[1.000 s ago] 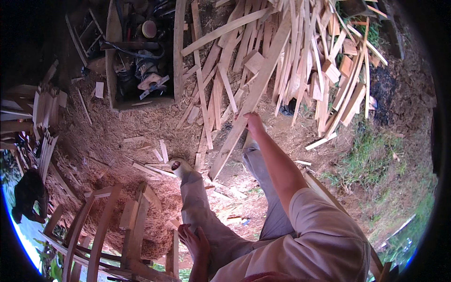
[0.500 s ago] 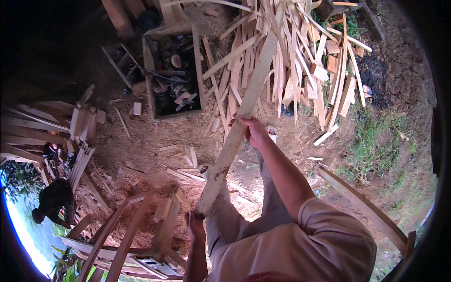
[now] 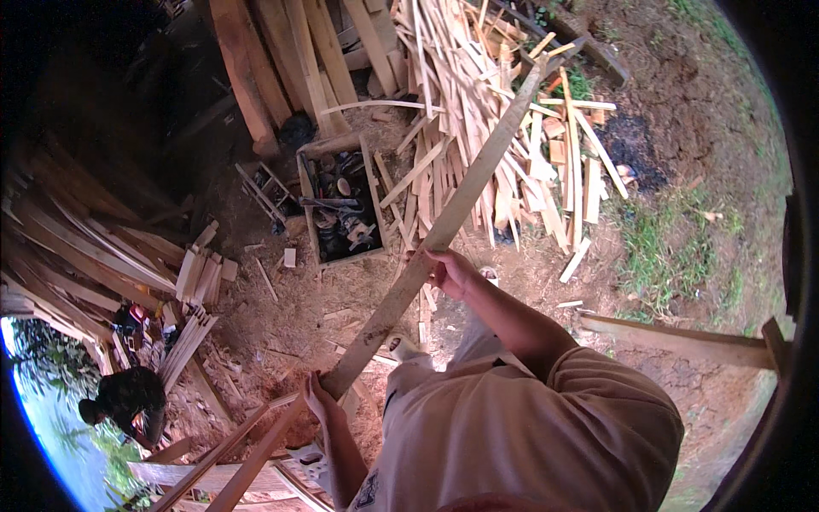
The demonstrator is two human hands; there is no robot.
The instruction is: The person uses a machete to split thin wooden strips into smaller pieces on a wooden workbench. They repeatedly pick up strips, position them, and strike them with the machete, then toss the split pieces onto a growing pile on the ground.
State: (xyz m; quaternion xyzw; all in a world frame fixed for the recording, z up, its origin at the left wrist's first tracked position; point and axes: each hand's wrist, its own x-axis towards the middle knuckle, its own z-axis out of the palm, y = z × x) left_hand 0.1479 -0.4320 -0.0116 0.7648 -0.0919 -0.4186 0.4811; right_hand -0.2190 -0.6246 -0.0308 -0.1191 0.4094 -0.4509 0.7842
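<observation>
A: Head view, what's changed?
B: Left hand (image 3: 319, 397), off the board (image 3: 446, 225) a second ago, now grips its near end; right hand (image 3: 449, 272) grips farther up
A: Board?
B: Near end raised, far end overlapping strip pile (image 3: 435, 94); likely steadier two-handed

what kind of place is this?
Probably an informal woodworking yard, at least partly outdoors: a big heap of cut wood strips, a long board held in the left hand and right hand, and a patch of grass growing from bare earth.
</observation>
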